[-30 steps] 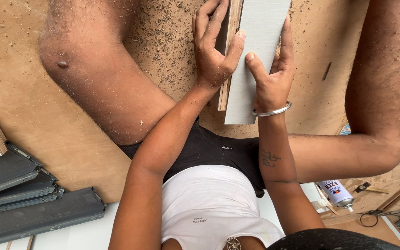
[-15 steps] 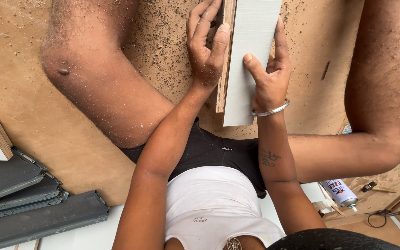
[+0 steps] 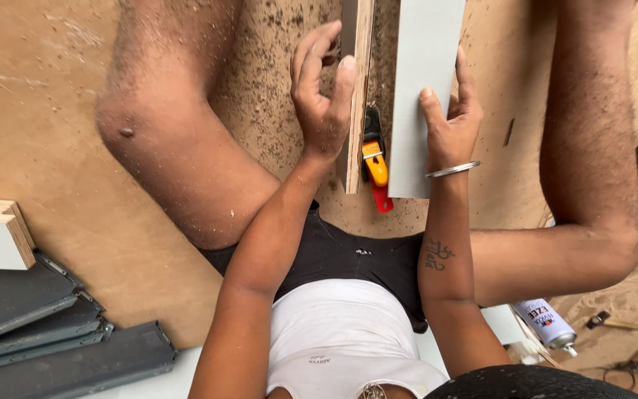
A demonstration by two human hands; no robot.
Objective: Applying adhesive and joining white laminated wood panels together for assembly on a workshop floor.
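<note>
Two boards standing parallel, long axes running near to far: left hand (image 3: 324,103) clasping the plywood-edged board (image 3: 354,96), right hand (image 3: 453,122) gripping the grey board (image 3: 424,96).

A pale grey board (image 3: 424,96) beside a tan-edged plywood strip (image 3: 354,96), a yellow-and-red tool (image 3: 375,166), dark grey rails (image 3: 53,340), sawdust-speckled brown floor (image 3: 46,125).
</note>
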